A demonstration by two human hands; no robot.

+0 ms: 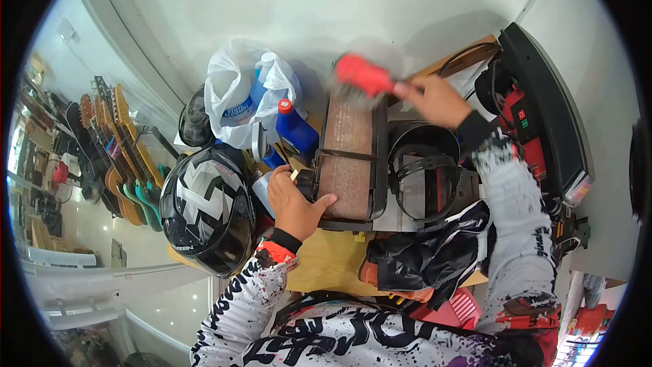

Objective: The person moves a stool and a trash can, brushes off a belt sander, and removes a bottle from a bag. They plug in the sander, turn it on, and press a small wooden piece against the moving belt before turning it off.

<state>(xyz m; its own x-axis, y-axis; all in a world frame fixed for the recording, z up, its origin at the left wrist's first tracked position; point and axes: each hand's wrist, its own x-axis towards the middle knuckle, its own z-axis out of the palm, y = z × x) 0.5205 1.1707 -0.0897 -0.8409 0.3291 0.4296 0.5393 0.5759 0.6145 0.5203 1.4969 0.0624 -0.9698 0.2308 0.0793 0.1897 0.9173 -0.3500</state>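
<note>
Beside the belt sander (349, 132), likely heavy, my left hand (297, 202) lies spread; my right hand (438, 102) grips the red brush (360, 73), probably light, sensibly by its handle (388, 85).

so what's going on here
A person is working at a belt sander with both bare hands. The right hand grips a red brush, blurred, at the far end of the belt; whether it touches the belt can't be told. The left hand is at the sander's near left side, thumb at its edge. A black-and-white motorcycle helmet sits to the left, and a blue bottle with a red cap stands beside the sander.
</note>
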